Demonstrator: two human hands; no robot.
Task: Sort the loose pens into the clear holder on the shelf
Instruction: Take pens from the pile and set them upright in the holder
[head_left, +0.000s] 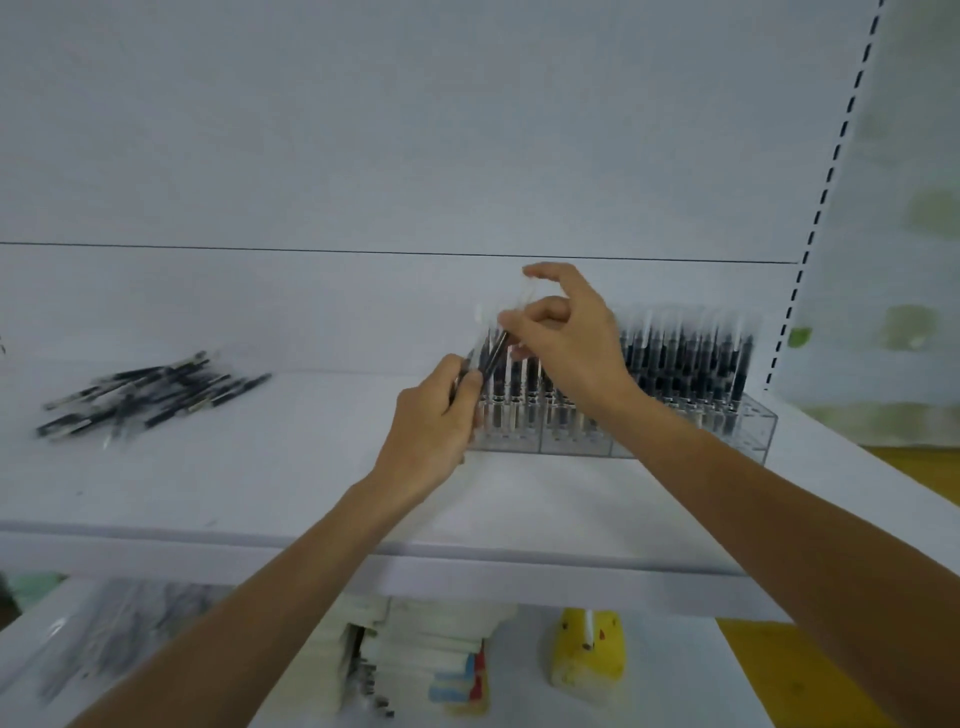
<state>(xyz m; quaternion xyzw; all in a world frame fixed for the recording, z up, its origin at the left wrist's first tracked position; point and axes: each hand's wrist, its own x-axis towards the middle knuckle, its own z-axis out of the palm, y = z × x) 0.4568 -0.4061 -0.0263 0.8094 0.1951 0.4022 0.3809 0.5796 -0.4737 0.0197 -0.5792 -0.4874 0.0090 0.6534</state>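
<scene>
left hand (431, 415) is gripping a bundle of pens (491, 353) at the holder (748, 431) left end, as supply | right hand (566, 338) is pinching one pen (525, 297) off it, likely for slotting | holder is sitting right-rear on the shelf (260, 467), mostly filled | loose pile (150, 389) is waiting near the shelf's left edge

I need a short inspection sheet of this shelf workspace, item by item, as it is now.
Surface: white shelf, flat.
Job's things: clear holder, many pens upright in it; loose pens heaped at left.
Clutter: yellow item and stacked packets on the lower shelf.
Grippers: left hand grips a pen bundle; right hand pinches a single pen above the holder.
Cables: nothing seen.
Surroundings: white back panel, slotted upright at right.
</scene>
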